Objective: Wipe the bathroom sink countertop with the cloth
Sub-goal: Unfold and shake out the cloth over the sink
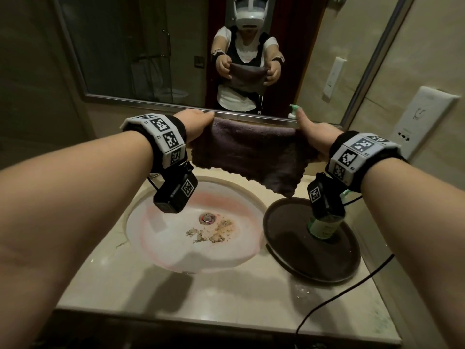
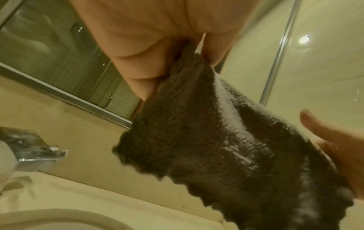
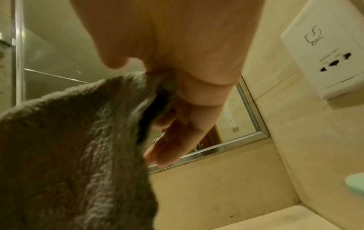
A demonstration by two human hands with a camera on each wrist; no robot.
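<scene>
A dark grey fluffy cloth (image 1: pixel 251 152) hangs stretched in the air above the back of the sink. My left hand (image 1: pixel 198 122) pinches its upper left corner and my right hand (image 1: pixel 309 133) pinches its upper right corner. The left wrist view shows the cloth (image 2: pixel 216 140) gripped between thumb and fingers (image 2: pixel 141 68). In the right wrist view the cloth (image 3: pixel 78 140) is pinched at its edge by my fingers (image 3: pixel 177 109). Below lies the beige marble countertop (image 1: pixel 226 295) around a white oval sink (image 1: pixel 176 250) with brown debris (image 1: pixel 214 233) near the drain.
A dark round tray (image 1: pixel 297 253) sits right of the sink with a green bottle (image 1: pixel 324 227) on it. A chrome faucet (image 2: pixel 33 149) stands at the back. A black cable (image 1: pixel 334 298) crosses the counter's right front. A mirror (image 1: pixel 151 46) and wall socket panel (image 1: pixel 427 122) stand behind.
</scene>
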